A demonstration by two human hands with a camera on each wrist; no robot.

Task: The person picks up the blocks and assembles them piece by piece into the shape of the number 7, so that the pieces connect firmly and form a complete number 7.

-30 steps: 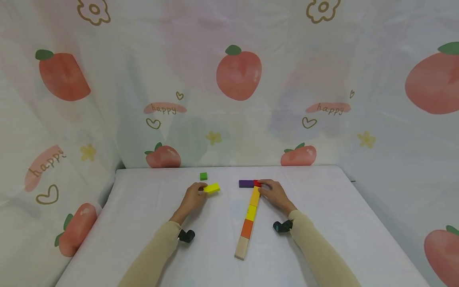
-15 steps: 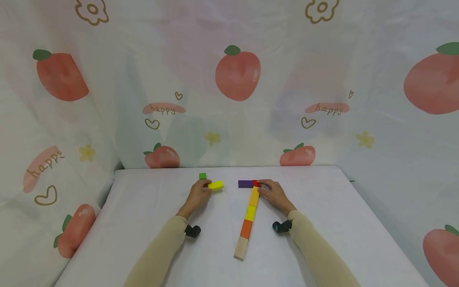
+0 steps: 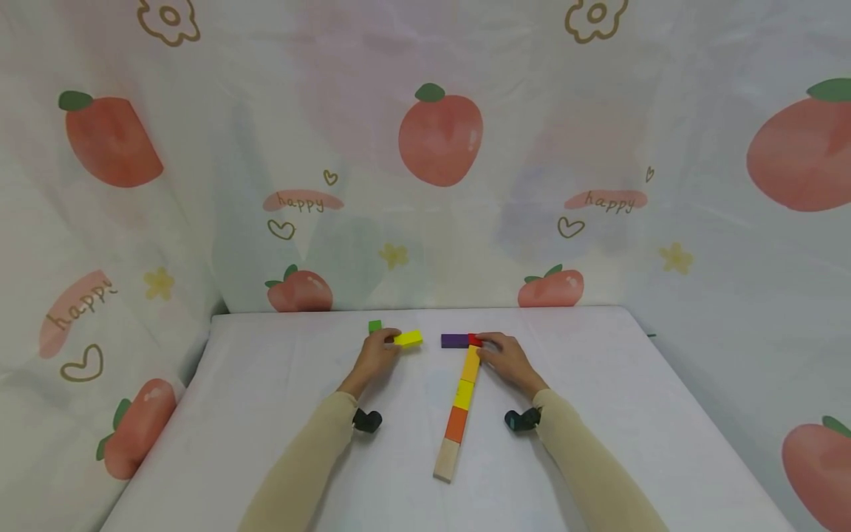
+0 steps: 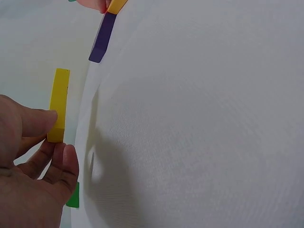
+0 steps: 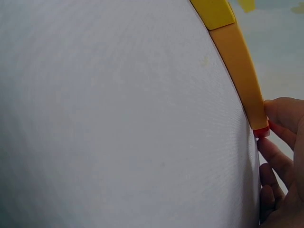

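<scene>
My left hand [image 3: 376, 357] pinches a yellow wooden block [image 3: 409, 339] by its left end, between thumb and fingers. In the left wrist view the yellow block [image 4: 59, 90] appears lifted off the cloth. A small green block [image 3: 375, 325] lies just behind that hand. My right hand [image 3: 510, 362] has thumb and forefinger around a red block [image 3: 473, 340], partly covered by the fingers. The thumb lies against the orange-yellow block [image 5: 242, 76] beside it. A purple block [image 3: 455, 340] extends left from the red one, its near end pointing toward the yellow block.
From the red block a slanting row runs toward me: orange-yellow, a second yellow block [image 3: 464, 394], an orange block [image 3: 456, 424] and a plain wood block [image 3: 447, 461]. White cloth covers the table [image 3: 266, 399]. Fruit-printed curtains [image 3: 439, 244] stand behind and at both sides.
My left hand has carried the yellow block right and slightly away from me, closer to the purple block. The right hand stays at the red block; the row has not moved.
</scene>
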